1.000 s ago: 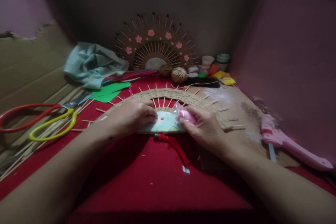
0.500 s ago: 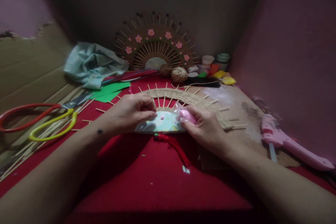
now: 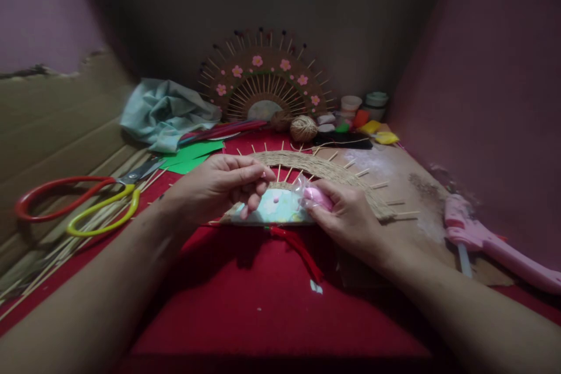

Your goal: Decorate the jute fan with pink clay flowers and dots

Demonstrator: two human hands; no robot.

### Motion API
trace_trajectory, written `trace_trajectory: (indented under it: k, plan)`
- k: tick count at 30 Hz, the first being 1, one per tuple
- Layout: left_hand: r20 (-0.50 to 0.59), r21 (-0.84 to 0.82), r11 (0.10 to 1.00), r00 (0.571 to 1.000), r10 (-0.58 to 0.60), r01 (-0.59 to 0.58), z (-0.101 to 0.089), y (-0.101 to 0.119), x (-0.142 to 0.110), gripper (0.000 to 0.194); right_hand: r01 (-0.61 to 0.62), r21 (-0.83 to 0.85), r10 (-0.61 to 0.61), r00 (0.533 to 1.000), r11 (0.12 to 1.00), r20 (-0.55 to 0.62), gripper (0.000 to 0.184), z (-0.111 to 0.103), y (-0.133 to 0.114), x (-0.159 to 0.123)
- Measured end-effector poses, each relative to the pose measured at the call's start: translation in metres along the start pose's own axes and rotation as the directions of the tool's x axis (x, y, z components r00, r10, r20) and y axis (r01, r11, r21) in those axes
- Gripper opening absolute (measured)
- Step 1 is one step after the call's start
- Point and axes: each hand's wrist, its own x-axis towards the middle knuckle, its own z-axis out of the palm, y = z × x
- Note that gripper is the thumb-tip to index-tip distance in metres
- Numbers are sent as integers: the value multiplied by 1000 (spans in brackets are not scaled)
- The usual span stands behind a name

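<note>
My left hand [image 3: 232, 184] is raised over the left part of a woven fan [image 3: 302, 160], thumb and forefinger pinching a tiny pink bit of clay [image 3: 263, 175]. In my right hand [image 3: 346, 210] is a lump of pink modelling clay [image 3: 318, 197], partly wrapped in clear plastic [image 3: 300, 186]. Between the hands lies the fan's pale blue half-round base [image 3: 272, 210], which bears a small pink dot [image 3: 276, 200]. Thin sticks radiate from the base through the woven band. A red tassel [image 3: 300, 248] hangs down from the base's lower edge.
Scissors [image 3: 100, 198] lie on sticks at the left. Against the back wall stands a finished-looking fan with pink flowers [image 3: 257, 61]. Twine balls [image 3: 303, 128], clay packets [image 3: 385, 138] and a blue cloth [image 3: 169, 114] sit before it. A pink glue gun [image 3: 477, 228] rests at right.
My left hand has lifted and turned from the fan's base, fingers now showing a tiny pink bit. My right hand keeps its hold on the clay. The whole view has shifted slightly.
</note>
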Motion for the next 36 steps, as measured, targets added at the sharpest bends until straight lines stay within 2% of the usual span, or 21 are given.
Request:
trace_trajectory:
  k: [5, 13, 16, 19, 22, 26, 28, 30, 33, 36]
  plan:
    - [-19, -18, 997, 997, -72, 71, -3, -2, 1, 21, 1, 2, -1, 1000, 1000, 4, 19, 0, 0, 1]
    - [-39, 0, 1000, 999, -3, 3, -4, -1, 1, 20, 7, -18, -7, 1000, 1000, -6, 18, 0, 0, 1]
    - [-39, 20, 1000, 999, -18, 19, -6, 1, 0, 23, 5, -11, -5, 1000, 1000, -1, 18, -1, 0, 0]
    - [-29, 85, 996, 999, -39, 41, -9, 3, -1, 19, 7, -6, -7, 1000, 1000, -2, 18, -1, 0, 0]
    - [13, 243, 969, 998, -61, 57, -12, 3, 0, 13, 14, -11, -14, 1000, 1000, -2, 17, -1, 0, 0]
    - [40, 454, 887, 992, -117, 86, -13, 0, 5, 13, 8, -18, -8, 1000, 1000, 1, 19, -1, -1, 1]
    - [7, 568, 820, 996, -87, 68, -12, -3, 8, 12, 4, -20, -4, 1000, 1000, 1, 19, -1, -1, 2]
    - [-11, 717, 697, 1000, -11, 15, -13, -5, 11, 12, 6, -22, -6, 1000, 1000, -1, 18, -1, -2, 2]
    - [51, 866, 492, 995, 85, -87, -17, -6, 13, 16, 10, -26, -10, 1000, 1000, -1, 17, -1, -2, 1]
    - [140, 903, 399, 987, 78, -159, -21, -7, 15, 21, 12, -21, -12, 1000, 1000, 2, 16, -1, -2, 1]
